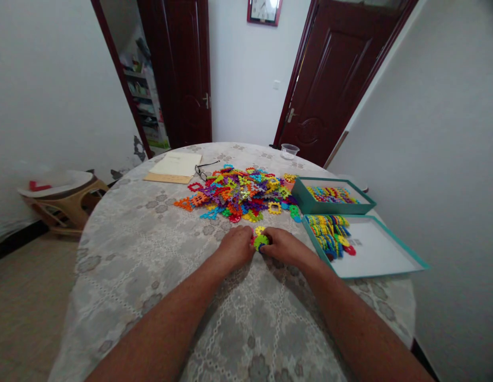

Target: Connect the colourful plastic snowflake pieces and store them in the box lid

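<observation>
Between my two hands is a small cluster of plastic interlocking discs (261, 242), with lime green in front and yellow, pink and blue showing around it. My left hand (237, 246) grips its left side, fingers curled. From the right, my right hand (281, 245) pinches the same cluster; its fingertips partly cover the discs. Just beyond my hands spreads a heap of colourful plastic interlocking pieces (246, 193), squares, triangles and discs among them.
To the right stand a teal box (329, 207) filled with rows of discs and its white-lined lid (381, 254) with more stacked discs. Paper (175, 163), eyeglasses (202, 171) and a clear plastic bowl (289, 150) lie toward the round table's (123, 244) far side. A wooden stool (67, 204) stands left.
</observation>
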Demonstrator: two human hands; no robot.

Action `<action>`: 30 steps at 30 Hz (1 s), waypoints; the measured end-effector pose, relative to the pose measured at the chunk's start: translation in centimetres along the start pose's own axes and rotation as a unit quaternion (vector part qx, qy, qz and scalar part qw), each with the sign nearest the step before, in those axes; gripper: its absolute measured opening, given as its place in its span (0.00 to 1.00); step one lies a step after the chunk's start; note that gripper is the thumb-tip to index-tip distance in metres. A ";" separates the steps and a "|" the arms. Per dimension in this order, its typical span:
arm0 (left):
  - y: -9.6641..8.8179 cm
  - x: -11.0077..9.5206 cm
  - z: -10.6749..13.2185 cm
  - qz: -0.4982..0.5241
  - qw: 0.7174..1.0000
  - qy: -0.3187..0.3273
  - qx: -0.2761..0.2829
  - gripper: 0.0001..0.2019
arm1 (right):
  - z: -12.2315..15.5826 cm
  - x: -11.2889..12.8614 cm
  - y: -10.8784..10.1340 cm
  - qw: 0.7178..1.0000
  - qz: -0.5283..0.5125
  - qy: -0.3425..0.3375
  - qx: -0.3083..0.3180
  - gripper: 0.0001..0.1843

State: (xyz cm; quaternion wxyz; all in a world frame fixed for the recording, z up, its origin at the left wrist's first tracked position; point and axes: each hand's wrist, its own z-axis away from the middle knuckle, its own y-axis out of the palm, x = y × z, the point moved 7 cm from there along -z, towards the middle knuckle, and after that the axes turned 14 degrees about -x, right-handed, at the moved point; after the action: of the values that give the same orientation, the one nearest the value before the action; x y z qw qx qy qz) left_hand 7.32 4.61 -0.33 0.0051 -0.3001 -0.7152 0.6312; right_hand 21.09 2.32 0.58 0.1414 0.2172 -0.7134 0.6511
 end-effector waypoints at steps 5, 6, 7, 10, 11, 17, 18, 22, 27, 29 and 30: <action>0.0 0.2 -0.1 0.027 0.999 -0.019 -0.006 0.07 | -0.2 -0.6 0.3 1.000 0.010 0.007 0.001 0.09; 0.0 0.3 -0.1 0.043 0.999 -0.021 -0.007 0.07 | -0.2 -0.7 0.3 1.000 0.008 0.008 -0.002 0.10; 0.1 0.4 -0.1 0.064 0.998 -0.023 -0.005 0.07 | -0.2 -0.8 0.2 1.000 0.005 0.010 -0.005 0.10; 0.3 0.3 0.0 0.138 0.990 -0.024 0.013 0.13 | 0.2 -0.8 0.0 1.000 -0.014 0.007 -0.018 0.10; 0.3 0.1 0.0 0.156 0.987 -0.017 0.018 0.15 | 0.4 -0.7 -0.1 0.999 -0.023 0.001 -0.025 0.10; -0.2 -1.1 0.2 0.142 0.989 0.037 0.016 0.04 | 1.4 0.0 -1.0 0.995 -0.063 -0.030 -0.070 0.07; -0.3 -1.1 0.1 0.149 0.988 0.034 0.011 0.04 | 1.4 0.0 -1.0 0.994 -0.078 -0.032 -0.070 0.07; -0.6 -0.8 -0.2 0.202 0.979 0.021 -0.009 0.03 | 1.2 -0.2 -1.2 0.986 -0.145 -0.029 -0.080 0.07; -0.9 -0.9 -0.4 0.342 0.940 0.009 -0.015 0.05 | 1.1 -0.1 -2.0 0.984 -0.156 -0.022 -0.085 0.04; -1.0 -1.0 -0.5 0.356 0.934 0.005 -0.012 0.05 | 1.2 0.2 -2.9 0.984 -0.152 -0.027 -0.084 0.04; -1.0 -1.1 -0.6 0.359 0.933 0.010 -0.009 0.06 | 1.3 0.4 -3.6 0.985 -0.147 -0.032 -0.085 0.04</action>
State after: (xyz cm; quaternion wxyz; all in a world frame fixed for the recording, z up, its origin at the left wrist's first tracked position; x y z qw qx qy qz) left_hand 8.04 4.59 1.11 -0.2172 -0.5430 -0.5655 0.5815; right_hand 22.59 0.80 3.77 0.2306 0.3279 -0.7303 0.5531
